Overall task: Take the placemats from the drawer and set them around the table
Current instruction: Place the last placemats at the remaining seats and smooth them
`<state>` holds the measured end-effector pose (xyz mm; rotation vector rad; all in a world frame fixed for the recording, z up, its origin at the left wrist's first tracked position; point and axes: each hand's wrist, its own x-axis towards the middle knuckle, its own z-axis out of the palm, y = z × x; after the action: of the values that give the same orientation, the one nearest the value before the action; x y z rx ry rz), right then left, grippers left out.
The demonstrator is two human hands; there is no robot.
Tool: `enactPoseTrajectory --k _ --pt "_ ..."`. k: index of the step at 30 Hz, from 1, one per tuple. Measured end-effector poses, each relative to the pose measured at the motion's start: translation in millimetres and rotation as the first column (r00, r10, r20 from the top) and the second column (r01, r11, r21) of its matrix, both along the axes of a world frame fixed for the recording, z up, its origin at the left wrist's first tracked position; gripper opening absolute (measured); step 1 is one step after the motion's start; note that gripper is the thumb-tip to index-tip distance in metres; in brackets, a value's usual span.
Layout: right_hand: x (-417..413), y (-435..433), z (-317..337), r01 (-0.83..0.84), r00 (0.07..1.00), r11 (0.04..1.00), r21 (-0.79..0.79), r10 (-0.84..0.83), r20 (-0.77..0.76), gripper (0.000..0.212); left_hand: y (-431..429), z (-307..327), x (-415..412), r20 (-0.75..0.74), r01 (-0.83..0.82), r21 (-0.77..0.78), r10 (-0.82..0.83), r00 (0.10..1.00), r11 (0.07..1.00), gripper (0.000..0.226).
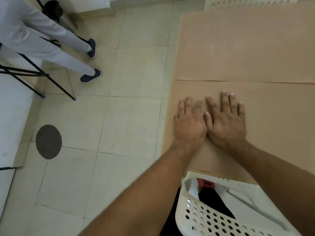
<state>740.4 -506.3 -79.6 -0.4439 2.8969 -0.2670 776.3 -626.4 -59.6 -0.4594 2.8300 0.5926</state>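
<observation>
Pressing down with straight, spread fingers [225,99], a person's left hand [190,125] and right hand [227,123] lie palm-flat and thumb to thumb on the near placemat [276,126], gripping nothing. The tan mat lies directly beneath them on the bench [166,126]. Its long axis appears to run from 9 to 3 o'clock, and most of its length stretches toward 3 o'clock from the right hand. The left hand sits close to its 9 o'clock end. A second placemat [247,48] lies edge to edge with it at 12 o'clock. Any smoothing would likely sweep outward, each hand to its own side. A white perforated chair [221,217] stands at 6 o'clock.
</observation>
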Motion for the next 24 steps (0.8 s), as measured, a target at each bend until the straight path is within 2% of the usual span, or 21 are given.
enactPoseTrajectory --k 5,8,13,17,24 --pt "-1.8 0.6 -0.9 0.004 0.999 0.999 0.032 -0.005 0.039 0.062 -2.6 -15.7 -6.5 -0.066 0.026 -0.072 -0.031 0.997 0.997 0.052" --pt "-10.7 6.7 2.2 -0.002 0.997 0.999 0.044 -0.002 0.074 0.066 -6.7 -22.4 -6.0 -0.087 -0.013 -0.101 0.004 0.996 0.995 0.052" --pt "-41.2 75.9 13.0 0.194 0.975 0.98 0.045 -0.197 0.099 0.075 -3.7 -21.6 -6.4 -0.065 0.004 -0.11 -0.011 0.998 0.994 0.052" --pt "-53.8 139.9 11.5 0.375 0.923 0.925 0.057 -0.379 0.07 0.078 -1.9 -21.0 -7.7 -0.081 -0.006 -0.102 -0.002 0.997 0.995 0.051" --pt "-45.5 178.2 10.8 0.406 0.912 0.912 0.056 -0.408 0.047 0.077 0.9 -20.1 -7.5 -0.083 -0.007 -0.126 -0.004 0.997 0.992 0.05"
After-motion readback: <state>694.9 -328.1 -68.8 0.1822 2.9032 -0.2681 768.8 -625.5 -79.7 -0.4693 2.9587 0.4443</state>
